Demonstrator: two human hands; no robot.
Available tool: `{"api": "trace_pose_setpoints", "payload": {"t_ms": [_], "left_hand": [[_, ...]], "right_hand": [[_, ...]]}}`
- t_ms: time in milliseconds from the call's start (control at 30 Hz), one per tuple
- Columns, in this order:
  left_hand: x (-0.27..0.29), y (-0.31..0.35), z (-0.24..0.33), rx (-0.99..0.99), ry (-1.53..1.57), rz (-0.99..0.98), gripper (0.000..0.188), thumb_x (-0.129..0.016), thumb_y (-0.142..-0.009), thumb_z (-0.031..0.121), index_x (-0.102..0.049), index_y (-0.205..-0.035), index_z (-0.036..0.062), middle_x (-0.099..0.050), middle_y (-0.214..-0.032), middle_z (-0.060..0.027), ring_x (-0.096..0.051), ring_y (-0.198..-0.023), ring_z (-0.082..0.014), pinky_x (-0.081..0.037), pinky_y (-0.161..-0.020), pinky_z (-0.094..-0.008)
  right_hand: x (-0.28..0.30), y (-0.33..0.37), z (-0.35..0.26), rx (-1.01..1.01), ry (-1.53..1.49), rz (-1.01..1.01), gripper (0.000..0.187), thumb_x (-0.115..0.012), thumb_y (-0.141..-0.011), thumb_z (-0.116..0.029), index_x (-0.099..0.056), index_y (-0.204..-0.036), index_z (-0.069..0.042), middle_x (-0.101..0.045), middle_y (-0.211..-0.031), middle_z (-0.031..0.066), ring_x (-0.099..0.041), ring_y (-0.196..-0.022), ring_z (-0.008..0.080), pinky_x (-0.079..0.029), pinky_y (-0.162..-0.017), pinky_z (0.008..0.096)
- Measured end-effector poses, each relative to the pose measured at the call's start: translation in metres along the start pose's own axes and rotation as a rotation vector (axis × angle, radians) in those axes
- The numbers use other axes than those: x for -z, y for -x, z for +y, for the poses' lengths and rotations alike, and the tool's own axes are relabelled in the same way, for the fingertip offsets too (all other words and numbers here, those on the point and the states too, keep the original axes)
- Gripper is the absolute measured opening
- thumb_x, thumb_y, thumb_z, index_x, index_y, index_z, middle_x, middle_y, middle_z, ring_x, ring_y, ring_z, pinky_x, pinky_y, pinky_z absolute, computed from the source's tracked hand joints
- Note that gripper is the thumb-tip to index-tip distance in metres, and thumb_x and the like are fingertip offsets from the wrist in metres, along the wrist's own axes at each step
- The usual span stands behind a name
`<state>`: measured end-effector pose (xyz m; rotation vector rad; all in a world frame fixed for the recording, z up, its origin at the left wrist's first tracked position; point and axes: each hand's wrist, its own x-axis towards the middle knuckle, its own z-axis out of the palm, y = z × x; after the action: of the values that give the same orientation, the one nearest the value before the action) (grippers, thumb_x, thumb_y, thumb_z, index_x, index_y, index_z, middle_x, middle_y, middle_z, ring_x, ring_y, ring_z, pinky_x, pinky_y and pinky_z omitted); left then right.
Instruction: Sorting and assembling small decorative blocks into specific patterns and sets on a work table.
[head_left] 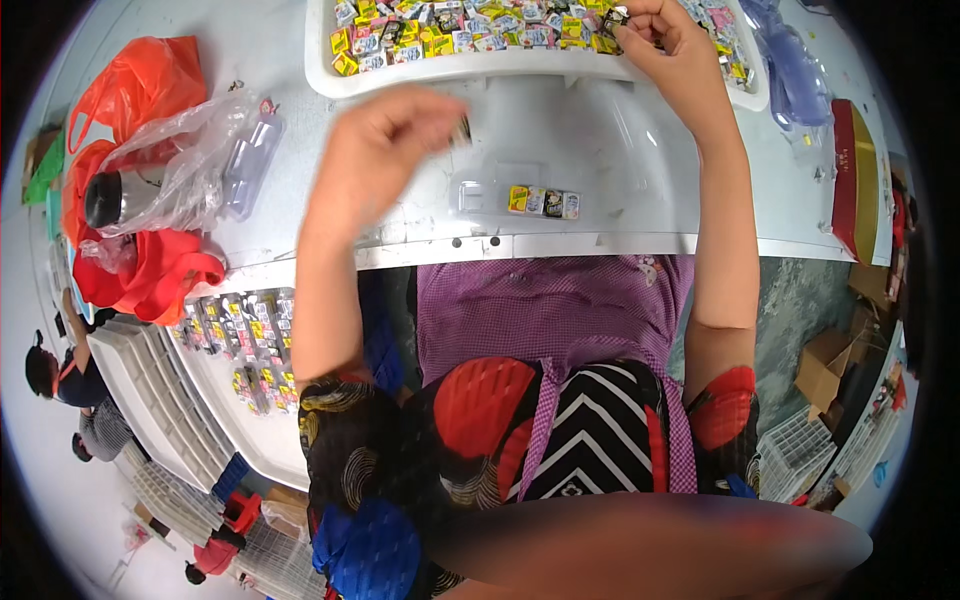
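Observation:
A long white tray (430,73) at the far side of the table is filled with small wrapped pieces (490,38) in yellow, white, pink and black. Over its right part, my right hand (675,45) is closed in a pinch on a small black packet (615,18). My left hand (385,145), blurred by motion, hovers above the table in front of the tray. Its fingertips are pressed together on a small dark piece (462,130), its print not readable. Between my arms, near the table edge, lies a clear plastic case (482,197) with several small packets (545,202) in a row.
On the left are a red plastic bag (150,85), a bottle (125,198) in clear wrap and a red cloth-like bag (150,285). Clear plastic cases (795,70) and a red-gold box (855,180) lie right. Below left, a white tray (262,435) holds filled packs.

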<state>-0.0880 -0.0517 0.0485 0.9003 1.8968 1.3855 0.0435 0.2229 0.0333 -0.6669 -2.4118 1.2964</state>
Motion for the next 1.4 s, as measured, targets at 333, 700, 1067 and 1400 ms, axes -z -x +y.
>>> {"api": "trace_pose_setpoints", "payload": {"t_ms": [333,700,1067,1400], "left_hand": [[-0.061,0.05,-0.019,-0.04,-0.332,0.106,0.008,-0.061,-0.083,-0.001,-0.065,-0.09,-0.0005,-0.064,-0.088,-0.0156,-0.063,-0.079,-0.0337,-0.052,-0.07,-0.0361],[-0.07,0.049,-0.031,-0.205,-0.541,0.113,0.013,-0.064,-0.079,-0.002,-0.068,-0.091,0.0007,-0.062,-0.088,-0.0134,-0.061,-0.076,-0.0303,-0.05,-0.069,-0.0346],[-0.06,0.051,-0.005,-0.008,0.134,0.095,0.02,-0.06,-0.088,0.0,-0.064,-0.107,0.0016,-0.065,-0.094,-0.0098,-0.063,-0.081,-0.0188,-0.05,-0.068,-0.0269],[-0.048,0.054,-0.02,0.054,0.392,0.186,0.02,-0.062,-0.088,0.0,-0.064,-0.108,-0.0011,-0.067,-0.087,-0.0059,-0.062,-0.072,-0.0102,-0.052,-0.068,-0.023]], "right_hand": [[-0.023,0.058,-0.023,0.27,-0.213,0.048,0.021,-0.064,-0.084,0.001,-0.062,-0.105,-0.002,-0.055,-0.087,-0.0039,-0.05,-0.081,0.0066,-0.042,-0.072,0.021],[-0.04,0.094,-0.032,0.12,-0.364,-0.059,0.028,-0.065,-0.083,0.004,-0.062,-0.11,0.002,-0.061,-0.097,0.0012,-0.053,-0.09,0.0093,-0.042,-0.084,0.0219],[-0.071,0.115,-0.043,0.064,-0.387,-0.206,0.023,-0.063,-0.082,0.003,-0.066,-0.105,-0.003,-0.061,-0.091,0.0029,-0.056,-0.087,0.0111,-0.044,-0.08,0.0247],[-0.052,0.072,-0.03,0.589,0.355,0.244,0.027,-0.069,-0.08,-0.004,-0.067,-0.106,-0.008,-0.063,-0.097,0.0072,-0.057,-0.092,0.0216,-0.047,-0.081,0.0301]]}}
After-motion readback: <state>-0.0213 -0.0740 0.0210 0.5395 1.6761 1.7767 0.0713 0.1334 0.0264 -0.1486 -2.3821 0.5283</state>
